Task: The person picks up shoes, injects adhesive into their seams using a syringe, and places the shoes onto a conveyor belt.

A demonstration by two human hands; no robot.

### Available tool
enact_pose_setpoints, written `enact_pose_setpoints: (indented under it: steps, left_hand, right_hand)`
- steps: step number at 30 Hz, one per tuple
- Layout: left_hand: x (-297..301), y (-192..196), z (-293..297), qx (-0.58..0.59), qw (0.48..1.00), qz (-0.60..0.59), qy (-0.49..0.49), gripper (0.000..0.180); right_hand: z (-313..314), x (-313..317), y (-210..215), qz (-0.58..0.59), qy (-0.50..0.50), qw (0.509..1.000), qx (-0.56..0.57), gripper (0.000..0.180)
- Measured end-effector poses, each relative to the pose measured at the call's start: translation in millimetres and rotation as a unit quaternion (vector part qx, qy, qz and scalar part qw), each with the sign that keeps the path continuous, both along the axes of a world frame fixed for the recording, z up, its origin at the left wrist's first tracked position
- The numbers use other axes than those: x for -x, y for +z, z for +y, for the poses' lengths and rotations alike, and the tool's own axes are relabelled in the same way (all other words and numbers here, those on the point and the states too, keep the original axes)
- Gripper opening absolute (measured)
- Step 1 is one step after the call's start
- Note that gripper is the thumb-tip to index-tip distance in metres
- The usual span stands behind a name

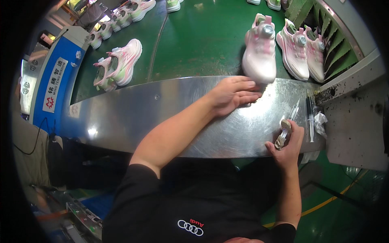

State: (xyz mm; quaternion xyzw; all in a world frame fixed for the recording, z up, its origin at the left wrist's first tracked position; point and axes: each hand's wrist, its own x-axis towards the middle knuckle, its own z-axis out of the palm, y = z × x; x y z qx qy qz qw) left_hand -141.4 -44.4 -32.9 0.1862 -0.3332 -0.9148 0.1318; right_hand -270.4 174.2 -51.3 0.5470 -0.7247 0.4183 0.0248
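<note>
At the far left, a pair of pink-and-white trainers with pale green lining (pixel 118 65) is seen lying on the dark green conveyor belt (pixel 194 40), well apart from the hands, with more pairs ranged behind it toward the upper left corner. Across the middle, a curved band of polished sheet steel (pixel 162 117) is laid along the belt's near edge, where it serves as a working ledge. The left hand (pixel 233 95) is stretched over this ledge, fingers (pixel 247 86) extended and nearly flat, their tips brought against the toe of a pale pink-and-white trainer with a round dial closure (pixel 259 50), which stands at the belt's edge pointing toward the person; no closed grasp is shown, so the shoe appears merely steadied or drawn in. Further right, two like trainers (pixel 304 52) are stood side by side. The right hand (pixel 288 143) is closed around a small beige-handled tool (pixel 283 135), kept at the ledge's near edge, just beside a clear syringe-like applicator (pixel 310 117).
</note>
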Motion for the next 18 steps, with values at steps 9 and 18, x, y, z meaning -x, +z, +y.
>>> enact_pose_setpoints:
  steps: [9,18]
  left_hand:
    - [-126.4,7.6,-42.7,0.1,0.975,-0.06,0.19,0.024]
    - [-297.8,2.3,-142.7,0.071,0.838,-0.144,0.522,0.038]
  right_hand:
    - [-9.2,-3.8,1.5,0.101,0.037,0.994,0.0,0.076]
    - [-10.3,-19.0,2.6,0.097,0.008,0.994,0.045,0.079]
